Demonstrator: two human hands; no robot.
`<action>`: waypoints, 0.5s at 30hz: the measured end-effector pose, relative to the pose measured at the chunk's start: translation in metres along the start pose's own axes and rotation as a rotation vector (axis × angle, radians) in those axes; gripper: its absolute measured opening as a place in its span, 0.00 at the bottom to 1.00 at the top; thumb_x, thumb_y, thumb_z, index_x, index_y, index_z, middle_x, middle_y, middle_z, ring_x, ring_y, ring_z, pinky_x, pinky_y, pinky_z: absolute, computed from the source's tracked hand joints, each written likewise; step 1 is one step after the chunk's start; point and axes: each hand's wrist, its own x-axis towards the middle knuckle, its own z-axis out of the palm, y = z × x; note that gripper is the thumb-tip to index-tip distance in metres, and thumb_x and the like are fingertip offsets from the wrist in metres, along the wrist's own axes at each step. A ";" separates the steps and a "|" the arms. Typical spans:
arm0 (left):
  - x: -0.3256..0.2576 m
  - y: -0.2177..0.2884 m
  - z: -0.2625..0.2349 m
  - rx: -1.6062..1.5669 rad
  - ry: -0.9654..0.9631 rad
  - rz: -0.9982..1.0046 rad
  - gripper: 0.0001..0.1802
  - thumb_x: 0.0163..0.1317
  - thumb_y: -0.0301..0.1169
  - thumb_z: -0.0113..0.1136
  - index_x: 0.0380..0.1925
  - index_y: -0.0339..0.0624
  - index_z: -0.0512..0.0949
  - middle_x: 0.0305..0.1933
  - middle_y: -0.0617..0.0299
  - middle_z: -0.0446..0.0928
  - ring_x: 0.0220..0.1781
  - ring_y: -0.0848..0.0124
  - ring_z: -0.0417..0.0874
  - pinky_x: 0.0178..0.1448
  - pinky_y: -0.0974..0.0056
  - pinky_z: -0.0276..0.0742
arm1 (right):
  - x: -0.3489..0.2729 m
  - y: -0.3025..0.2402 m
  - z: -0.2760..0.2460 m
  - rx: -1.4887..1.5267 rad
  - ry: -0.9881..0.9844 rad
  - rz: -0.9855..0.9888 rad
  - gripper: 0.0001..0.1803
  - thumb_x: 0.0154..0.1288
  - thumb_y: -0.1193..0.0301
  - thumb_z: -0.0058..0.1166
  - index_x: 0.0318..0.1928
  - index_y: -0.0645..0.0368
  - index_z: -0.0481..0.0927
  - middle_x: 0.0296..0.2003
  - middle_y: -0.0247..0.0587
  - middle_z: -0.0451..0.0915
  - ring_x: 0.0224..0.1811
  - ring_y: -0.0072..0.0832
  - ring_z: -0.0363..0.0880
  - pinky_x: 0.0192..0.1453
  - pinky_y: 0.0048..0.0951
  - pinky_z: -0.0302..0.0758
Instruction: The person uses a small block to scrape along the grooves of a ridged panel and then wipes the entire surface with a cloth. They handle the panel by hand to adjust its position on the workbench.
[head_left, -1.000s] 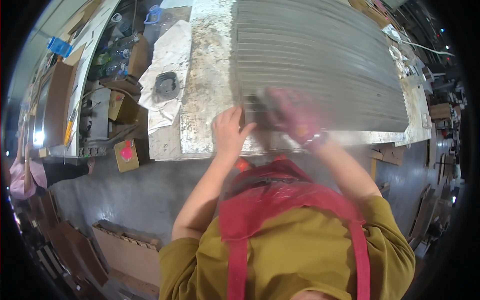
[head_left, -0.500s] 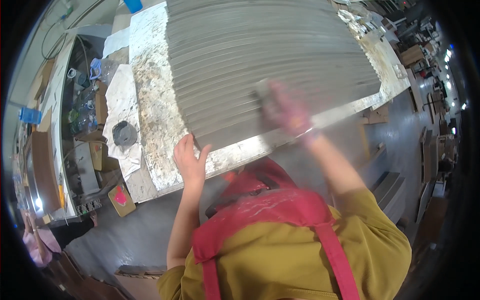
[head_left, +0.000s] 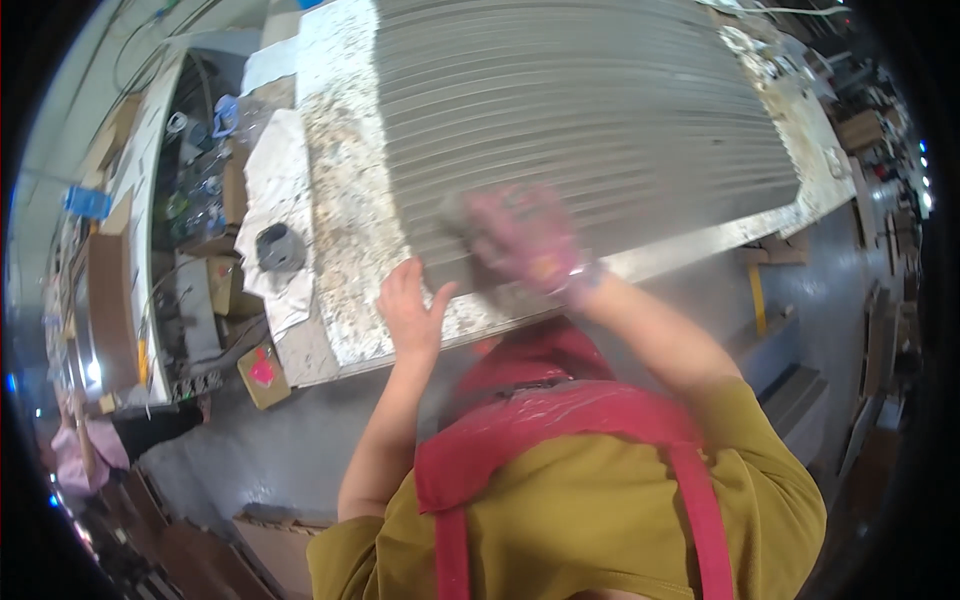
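A large grey panel with parallel ridges [head_left: 620, 110] lies on a paint-spattered white board [head_left: 345, 150]. My bare left hand [head_left: 408, 305] is at its near left corner, fingers along the left edge and thumb against the near edge, with the corner between them. My right hand [head_left: 525, 240], in a stained pink glove, is low over the panel's near left part, blurred by motion. Its fingers are closed on a greyish pad-like thing [head_left: 455, 212], whose exact kind is too blurred to tell.
A dark grey round container [head_left: 280, 248] stands on a stained white cloth [head_left: 275, 170] at left. Beyond it, a shelf holds plastic bottles [head_left: 205, 195] and boxes. A small yellowish box [head_left: 263, 375] is beside the table's near left corner. Another person [head_left: 85, 450] is at far left.
My gloved right hand has swept left and slightly nearer across the panel, toward my left hand. My left hand stays at the corner; the whole view has shifted a little.
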 end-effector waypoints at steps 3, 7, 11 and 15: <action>0.000 -0.001 -0.003 0.029 0.026 0.018 0.30 0.51 0.40 0.70 0.51 0.36 0.74 0.53 0.52 0.73 0.53 0.53 0.72 0.54 0.53 0.66 | 0.030 -0.027 0.014 0.173 -0.040 -0.039 0.23 0.56 0.67 0.55 0.54 0.49 0.74 0.40 0.38 0.79 0.41 0.37 0.79 0.47 0.40 0.69; -0.002 0.001 -0.010 0.020 0.052 -0.008 0.31 0.52 0.43 0.69 0.51 0.37 0.74 0.53 0.54 0.73 0.54 0.54 0.72 0.57 0.53 0.65 | 0.032 0.026 -0.009 0.116 -0.289 0.305 0.24 0.58 0.65 0.55 0.57 0.51 0.71 0.46 0.41 0.80 0.45 0.38 0.80 0.49 0.44 0.69; 0.004 0.009 -0.009 0.022 -0.042 -0.047 0.32 0.53 0.44 0.68 0.53 0.36 0.74 0.55 0.53 0.73 0.56 0.54 0.71 0.60 0.54 0.63 | 0.054 -0.030 0.018 0.063 -0.115 -0.020 0.20 0.62 0.61 0.53 0.54 0.49 0.73 0.45 0.42 0.80 0.47 0.38 0.79 0.55 0.46 0.67; -0.001 0.002 -0.013 0.026 -0.004 -0.046 0.31 0.54 0.44 0.67 0.52 0.35 0.74 0.54 0.53 0.73 0.56 0.54 0.71 0.60 0.53 0.63 | 0.054 0.001 -0.006 0.124 -0.078 0.236 0.14 0.67 0.61 0.48 0.50 0.51 0.75 0.41 0.43 0.81 0.44 0.42 0.80 0.52 0.50 0.68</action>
